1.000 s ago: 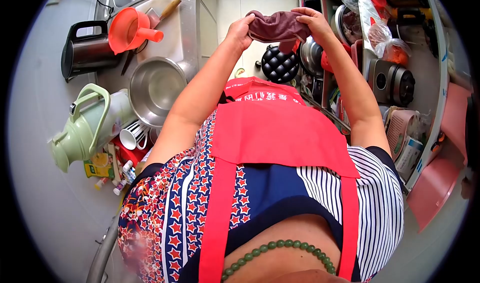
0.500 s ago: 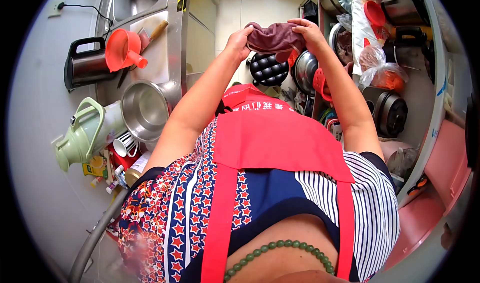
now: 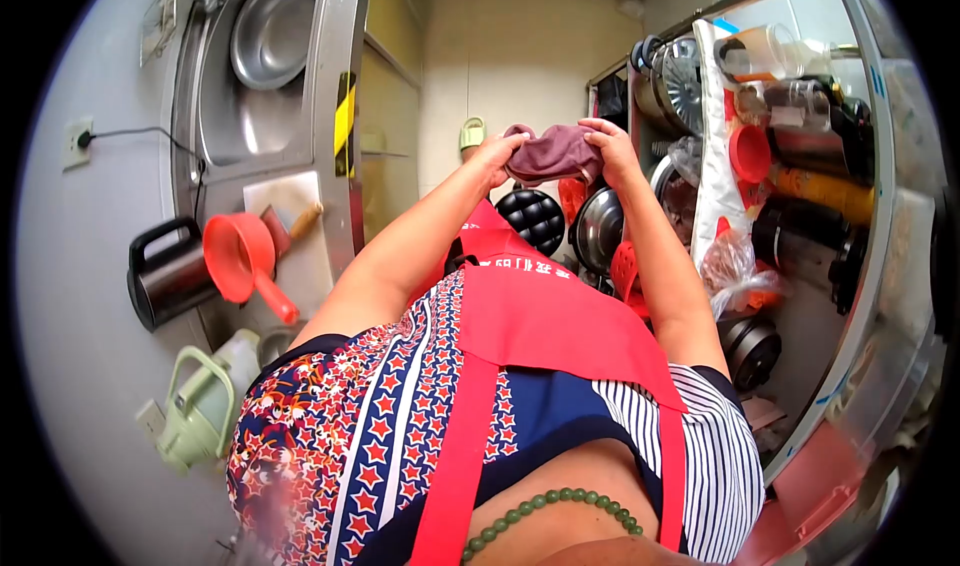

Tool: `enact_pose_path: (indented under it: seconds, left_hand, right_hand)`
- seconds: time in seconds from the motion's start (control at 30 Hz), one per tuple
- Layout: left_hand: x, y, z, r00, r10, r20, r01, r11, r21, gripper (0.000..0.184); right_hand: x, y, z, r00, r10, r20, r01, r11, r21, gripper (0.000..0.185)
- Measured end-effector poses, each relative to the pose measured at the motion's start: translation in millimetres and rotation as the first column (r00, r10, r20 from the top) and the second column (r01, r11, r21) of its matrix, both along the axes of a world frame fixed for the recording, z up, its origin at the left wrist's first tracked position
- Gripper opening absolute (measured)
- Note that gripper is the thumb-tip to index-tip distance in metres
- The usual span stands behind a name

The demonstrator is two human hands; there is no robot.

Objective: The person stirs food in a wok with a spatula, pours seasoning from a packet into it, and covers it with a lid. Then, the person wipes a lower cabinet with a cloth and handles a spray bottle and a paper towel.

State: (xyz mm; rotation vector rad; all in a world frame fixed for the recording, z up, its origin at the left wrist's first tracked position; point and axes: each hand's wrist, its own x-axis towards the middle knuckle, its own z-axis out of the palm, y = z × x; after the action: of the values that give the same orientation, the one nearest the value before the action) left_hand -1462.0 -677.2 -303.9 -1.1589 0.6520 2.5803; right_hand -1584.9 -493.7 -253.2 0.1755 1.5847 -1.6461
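Maroon cloth (image 3: 555, 156): bunched and slightly sagging, held up between the two hands beyond the red apron (image 3: 570, 331), well apart from the counter (image 3: 340, 231)
Left hand (image 3: 497, 156): closed on the cloth's left end; how much fabric it has caught is hidden in the folds
Right hand (image 3: 613, 153): closed on the right end, thumb toward the middle, the fingers behind mostly out of sight
Slip risk: a shallow pinch at either end could let that side drop, the soft bunching being the likely cause
Drop zone: a fallen cloth would probably land on the black quilted stool (image 3: 530, 221) or the pale floor (image 3: 490, 66) near the green slipper (image 3: 472, 134), and could pick up dirt
Right-side snag: the right arm reaches past the steel lid (image 3: 600, 229) and the crowded rack (image 3: 708, 86); a wide swing might knock something loose
Left-side snag: the orange-red scoop (image 3: 237, 256) lies beside the electric kettle (image 3: 165, 276), its handle pointing toward the left arm, so a careless elbow could sweep it off
Twisted folds: pulling the ends unevenly may tighten the bunch rather than spread it
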Motion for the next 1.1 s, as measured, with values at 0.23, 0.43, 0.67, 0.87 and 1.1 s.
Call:
enact_pose_path:
  seconds: [0.23, 0.43, 0.67, 0.87, 1.1]
  left_hand:
    - [-109.7, -104.9, -40.7, 0.995, -0.073, 0.064, 0.08, 0.99, -0.115, 0.019]
    - [-147.7, -175.2, -33.0, 0.997, -0.062, -0.038, 0.058, 0.994, -0.09, 0.038]
    - [-191.8, -203.8, -26.3, 0.997, -0.045, -0.068, 0.041, 0.997, -0.058, 0.032]
    - [-221.1, -225.2, -47.5, 0.999, 0.041, -0.034, -0.045, 0.989, -0.139, 0.022]
    - [-268.7, -209.8, -77.0, 0.993, 0.049, -0.105, -0.079, 0.95, -0.303, 0.022]
  right_hand:
    - [-108.0, -80.9, -40.4, 0.992, 0.118, -0.046, -0.104, 0.966, 0.235, 0.028]
    - [-160.8, -153.4, -35.6, 0.979, 0.173, -0.11, -0.139, 0.954, 0.266, 0.027]
    - [-204.5, -190.6, -28.7, 0.989, 0.091, -0.114, -0.074, 0.987, 0.145, 0.023]
    - [-227.5, -222.9, -50.4, 0.994, 0.091, -0.064, -0.082, 0.987, 0.135, 0.026]
    - [-293.2, -196.9, -99.3, 0.948, 0.316, -0.025, -0.313, 0.945, 0.096, 0.029]
